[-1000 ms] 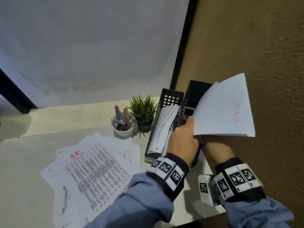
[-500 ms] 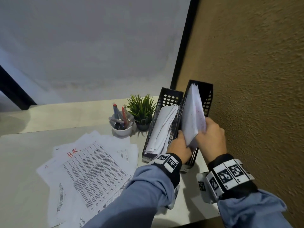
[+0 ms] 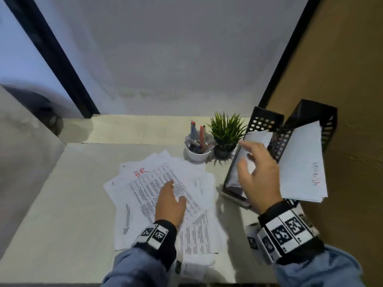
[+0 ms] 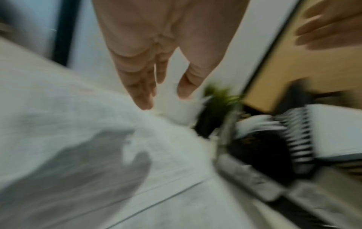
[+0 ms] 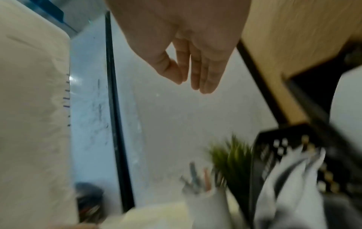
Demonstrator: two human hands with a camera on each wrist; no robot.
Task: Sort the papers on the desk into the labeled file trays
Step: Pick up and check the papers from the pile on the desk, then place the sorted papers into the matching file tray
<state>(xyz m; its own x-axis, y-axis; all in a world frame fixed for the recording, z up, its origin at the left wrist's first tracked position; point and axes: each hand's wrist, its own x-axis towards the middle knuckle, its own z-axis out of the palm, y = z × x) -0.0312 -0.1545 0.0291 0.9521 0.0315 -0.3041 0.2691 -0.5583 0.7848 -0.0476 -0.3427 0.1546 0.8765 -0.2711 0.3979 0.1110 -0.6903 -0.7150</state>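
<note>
A loose pile of printed papers [image 3: 165, 195] lies mid-desk, its top sheet marked "HR" [image 3: 141, 174] in red. My left hand [image 3: 176, 190] hovers low over that sheet, fingers straight and empty; its wrist view shows the hand [image 4: 162, 93] blurred above the papers [image 4: 78, 124]. My right hand [image 3: 244, 154] is in the air over the left black mesh tray [image 3: 267, 121], fingers spread and holding nothing, as its own view of the hand [image 5: 192, 80] confirms. The right tray [image 3: 317, 114] holds a stack of sheets [image 3: 302, 166] with red writing, sticking out towards me.
A white cup of pens [image 3: 198, 149] and a small potted plant [image 3: 226, 133] stand just left of the trays. A brown wall [image 3: 342, 59] runs close along the right tray. A dark object [image 3: 41, 112] sits far left, behind the desk corner.
Both hands have let go of the sheets, which now rest in the right tray. The left hand has moved left to the pile. The right hand has drawn back over the left tray.
</note>
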